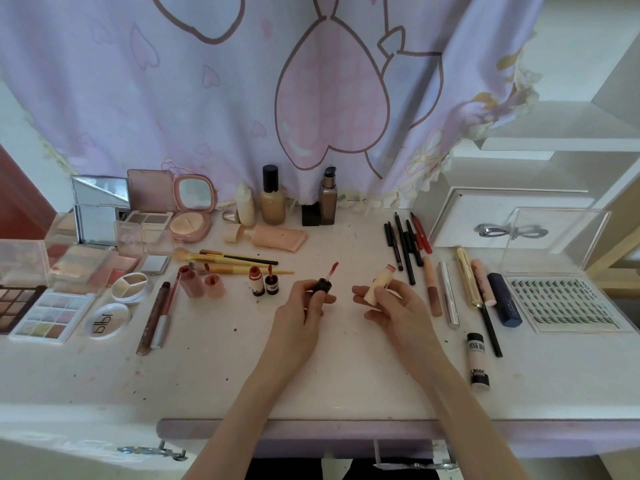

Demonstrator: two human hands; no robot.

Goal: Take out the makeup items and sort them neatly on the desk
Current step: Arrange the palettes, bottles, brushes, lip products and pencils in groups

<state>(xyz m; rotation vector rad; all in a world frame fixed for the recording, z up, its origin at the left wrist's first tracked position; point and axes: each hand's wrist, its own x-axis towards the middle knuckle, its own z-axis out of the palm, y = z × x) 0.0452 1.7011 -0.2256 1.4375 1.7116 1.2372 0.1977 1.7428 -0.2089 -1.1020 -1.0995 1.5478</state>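
At the middle of the white bench [346,358], above its open centre, we hold one lip gloss in two parts. Our left hand [301,317] pinches the black cap with its red-tipped applicator wand [325,278] between curled fingers [322,298], tip up and tilted right, presumably to keep the wet end off the surface. Our right hand [398,310] wraps thumb and curled fingers around the cream, pink-rimmed gloss tube [379,284], mouth tilted towards the wand; we judge the two are about to be rejoined.

Sorted groups, as they lie:
- Left: the open eyeshadow and blush palettes [52,306] and the pink round mirrored compact [192,216], lids up along the back.
- Centre back: the beige foundation bottles [273,199], upright against the lilac printed curtain [242,98].
- Centre: the yellow-handled brushes [239,261] lying flat, and the small red-capped lip tint bottles [263,282] just beyond our left hand.
- Right: the dark slim pencils [405,247] in a fan, the gold and pink tubes [474,282] in a row, and the clear tray of false lashes [568,303].

Open room: bare bench lies between and in front of our hands to the front edge. We judge the gloss belongs with the tints, where space is tight near the brush handles; the wand tip could smear them.
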